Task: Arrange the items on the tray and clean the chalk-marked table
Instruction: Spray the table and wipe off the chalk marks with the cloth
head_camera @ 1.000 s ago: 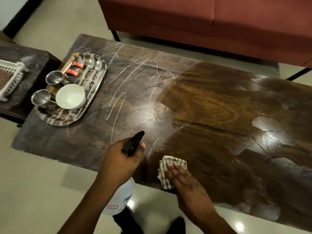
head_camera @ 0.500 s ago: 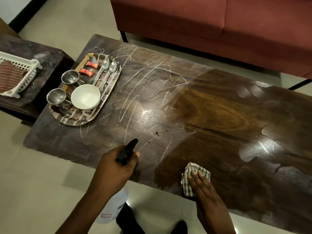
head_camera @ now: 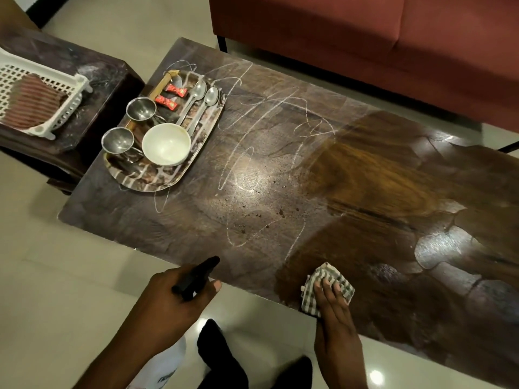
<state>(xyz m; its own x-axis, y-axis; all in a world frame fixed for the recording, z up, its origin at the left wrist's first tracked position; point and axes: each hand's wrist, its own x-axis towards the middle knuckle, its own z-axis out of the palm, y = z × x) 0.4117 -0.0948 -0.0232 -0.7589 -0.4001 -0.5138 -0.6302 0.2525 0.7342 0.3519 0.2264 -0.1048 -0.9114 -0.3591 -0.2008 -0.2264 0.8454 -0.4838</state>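
The dark wooden table (head_camera: pixel 196 214) carries white chalk scribbles (head_camera: pixel 252 130) over its left and middle part; its right half looks wet and darker. My left hand (head_camera: pixel 171 307) holds a spray bottle (head_camera: pixel 196 273) by its black nozzle just off the table's near edge, the white body hanging below. My right hand (head_camera: pixel 334 313) presses flat on a checked cloth (head_camera: pixel 328 279) at the near edge. At the far left corner sits a patterned tray (head_camera: pixel 168 178) with a white bowl (head_camera: pixel 166 144), two steel cups (head_camera: pixel 118 140), two spoons (head_camera: pixel 202 99) and two red sachets (head_camera: pixel 171 96).
A red sofa (head_camera: pixel 365 46) runs along the table's far side. A low dark side table (head_camera: pixel 92 88) to the left holds a white slatted basket (head_camera: pixel 36 99). Pale floor tiles lie in front, with my dark-clad legs (head_camera: pixel 222 357) below the table edge.
The view has shifted, so the table sits further right in frame. My right hand slid the cloth along the near edge. Fresh droplets now lie on the chalked middle.
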